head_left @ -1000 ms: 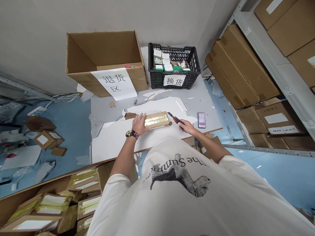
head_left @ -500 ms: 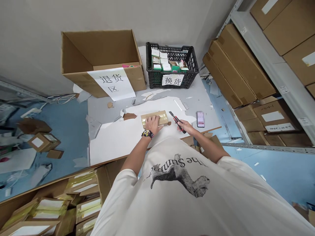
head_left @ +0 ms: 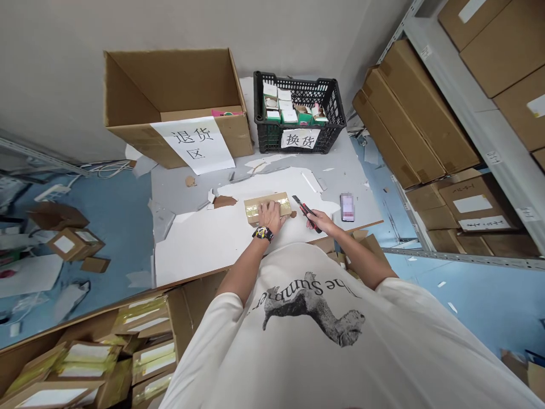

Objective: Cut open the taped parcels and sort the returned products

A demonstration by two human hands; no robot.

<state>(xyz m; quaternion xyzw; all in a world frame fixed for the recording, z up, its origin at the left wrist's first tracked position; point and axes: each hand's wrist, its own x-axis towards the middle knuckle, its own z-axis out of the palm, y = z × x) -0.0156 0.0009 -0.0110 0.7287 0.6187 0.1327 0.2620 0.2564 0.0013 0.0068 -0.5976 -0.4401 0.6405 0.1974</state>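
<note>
1. Left hand: slightly bent fingers cover the taped carton; whether they grip it is unclear.
2. Right hand: fingers closed around the utility knife, beside the carton.
3. Loose left-hand pressure could let the carton skid; a blade slip could nick those fingers.

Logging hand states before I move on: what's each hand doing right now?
Left hand: resting on the taped box.
Right hand: closed around a utility knife.
</note>
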